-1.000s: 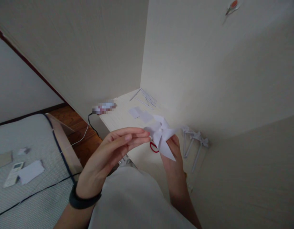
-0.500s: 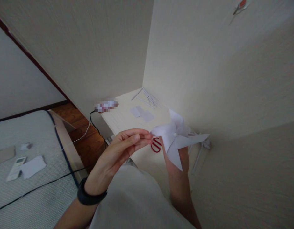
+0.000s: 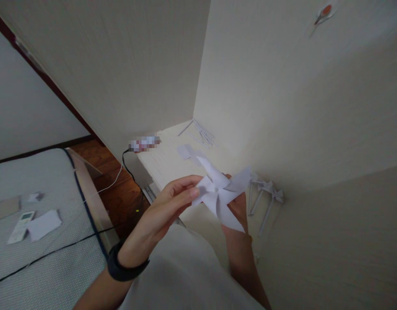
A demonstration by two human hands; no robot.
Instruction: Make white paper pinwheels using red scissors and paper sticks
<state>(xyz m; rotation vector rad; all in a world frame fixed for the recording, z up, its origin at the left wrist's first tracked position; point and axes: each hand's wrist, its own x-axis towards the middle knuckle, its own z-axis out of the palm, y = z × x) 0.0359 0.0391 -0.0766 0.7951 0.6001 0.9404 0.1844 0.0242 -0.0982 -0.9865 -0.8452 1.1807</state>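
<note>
A white paper pinwheel point(image 3: 222, 196) is held up over the corner of a cream table point(image 3: 167, 161). My right hand point(image 3: 238, 211) grips it from behind and below, mostly hidden by the paper blades. My left hand point(image 3: 167, 206), with a dark band on the wrist, pinches the tip of the left blade between thumb and fingers.
Finished paper pinwheels on sticks point(image 3: 266, 193) lie on the table by the right wall. Paper sticks point(image 3: 201, 133) and paper squares point(image 3: 185, 151) sit in the far corner. A bed point(image 3: 40, 241) at left carries a remote point(image 3: 19, 227), paper and a black cable.
The pinwheel has turned and shifted slightly left, now covering the red scissors seen on the table before. My left hand moved closer and took the left blade's tip.
</note>
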